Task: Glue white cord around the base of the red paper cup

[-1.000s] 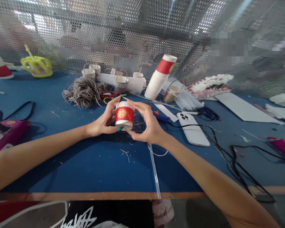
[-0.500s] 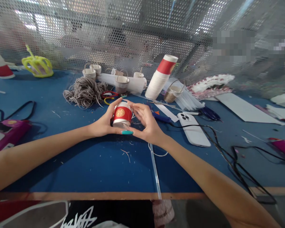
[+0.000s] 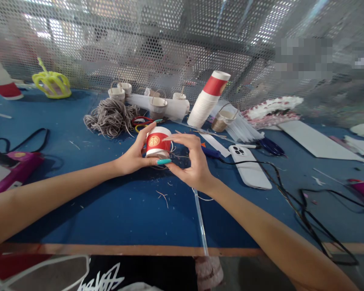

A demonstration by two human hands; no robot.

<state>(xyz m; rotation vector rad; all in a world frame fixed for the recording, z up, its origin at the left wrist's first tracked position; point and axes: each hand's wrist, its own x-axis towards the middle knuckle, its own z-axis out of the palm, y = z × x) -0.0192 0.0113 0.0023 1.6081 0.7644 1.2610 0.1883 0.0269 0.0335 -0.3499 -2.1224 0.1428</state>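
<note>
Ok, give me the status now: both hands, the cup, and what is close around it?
Left hand grips paper cup. Right hand pinches at its rim. Cord bundle behind, phone to the right, both apart from it.

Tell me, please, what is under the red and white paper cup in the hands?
Under the paper cup only the left hand's thumb with its teal nail and the blue table show. The cup's base is hidden by the grip, also the right hand.
</note>
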